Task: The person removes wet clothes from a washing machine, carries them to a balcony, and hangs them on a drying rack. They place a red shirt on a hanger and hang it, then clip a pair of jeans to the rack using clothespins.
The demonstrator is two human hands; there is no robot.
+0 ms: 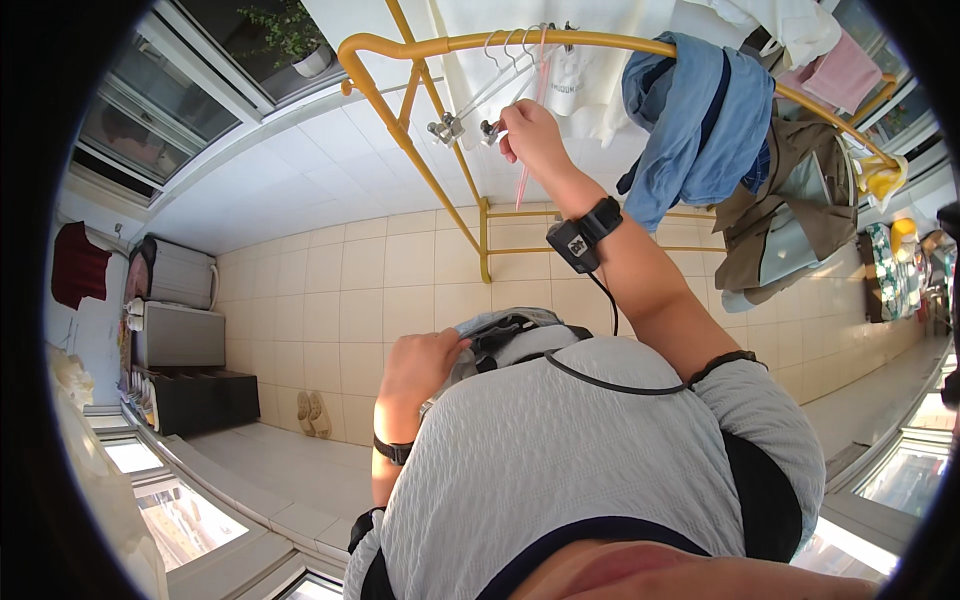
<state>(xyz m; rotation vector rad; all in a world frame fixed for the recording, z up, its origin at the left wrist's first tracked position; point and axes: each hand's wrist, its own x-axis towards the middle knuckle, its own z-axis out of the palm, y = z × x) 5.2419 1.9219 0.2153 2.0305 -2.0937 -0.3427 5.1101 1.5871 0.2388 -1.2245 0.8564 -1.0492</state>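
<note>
My right hand is raised to the yellow clothes rack, its fingers closed around the metal clip of a hanger. Another metal clip dangles just to the left of it. Several hanger hooks sit on the top rail, and a pink hanger hangs partly behind my hand. Low against my belly, my left hand grips a bunched blue-grey garment, most of which is hidden by my shirt.
Blue denim clothing is draped over the rail, beside a brown and light-blue jacket. White fabric hangs behind the hangers. A grey cabinet and black box stand at left; slippers lie on the tiled floor.
</note>
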